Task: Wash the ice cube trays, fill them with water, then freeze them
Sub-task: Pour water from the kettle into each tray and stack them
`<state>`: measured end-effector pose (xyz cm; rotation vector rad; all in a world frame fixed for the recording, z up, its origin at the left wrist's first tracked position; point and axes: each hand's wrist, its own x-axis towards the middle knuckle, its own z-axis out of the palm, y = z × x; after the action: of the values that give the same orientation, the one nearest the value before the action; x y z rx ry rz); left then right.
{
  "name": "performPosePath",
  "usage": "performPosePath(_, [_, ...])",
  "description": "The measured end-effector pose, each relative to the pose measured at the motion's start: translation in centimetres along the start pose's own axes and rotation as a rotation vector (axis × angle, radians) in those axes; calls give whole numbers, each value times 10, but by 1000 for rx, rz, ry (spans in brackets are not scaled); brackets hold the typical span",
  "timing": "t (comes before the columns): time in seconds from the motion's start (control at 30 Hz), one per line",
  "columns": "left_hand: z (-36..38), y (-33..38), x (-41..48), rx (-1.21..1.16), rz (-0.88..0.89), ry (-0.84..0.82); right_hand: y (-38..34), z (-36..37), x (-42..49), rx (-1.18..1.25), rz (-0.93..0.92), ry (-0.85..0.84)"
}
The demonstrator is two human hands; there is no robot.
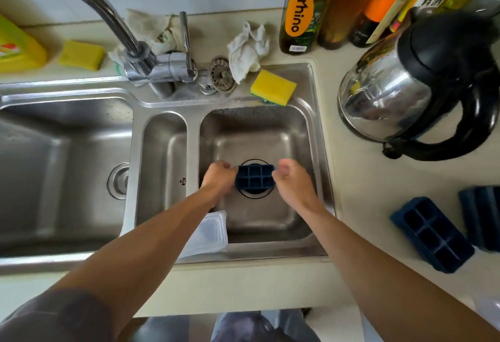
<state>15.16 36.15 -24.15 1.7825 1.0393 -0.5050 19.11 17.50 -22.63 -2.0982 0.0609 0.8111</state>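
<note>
A person's left hand (220,176) grips the left end of a small dark blue six-cell silicone ice cube tray (254,178), fingers curled round its edge. The right hand (293,182), slightly blurred, pinches the opposite end. The tray sits low over the drain in the right basin of the stainless steel sink (270,222), while two more dark blue ice cube trays (432,234) lie on the pale table (365,192) to the right.
</note>
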Motion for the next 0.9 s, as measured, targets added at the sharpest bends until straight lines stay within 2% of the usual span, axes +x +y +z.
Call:
performPosePath(0.1, [-10,10,-28,-71,66,117,-23,-26,-28,-20,-68,35])
performPosePath(0.17, [-16,21,-48,-173,80,122,-39,-48,-48,7,-128,80])
performPosePath(0.4, [-17,99,-105,-241,256,-49,-93,-141,-110,192,-357,348])
performPosePath(0.57, [-6,150,-124,-229,342,-221,-103,-200,-129,389,-419,702])
performPosePath(0.67, [4,167,-130,-192,381,-277,-95,-224,-126,412,-362,885])
performPosePath(0.73, [12,174,-132,-186,372,-299,-88,-233,-118,413,-286,926])
performPosePath(0.9, [32,183,-132,-186,353,-309,-65,-242,-87,391,-124,810])
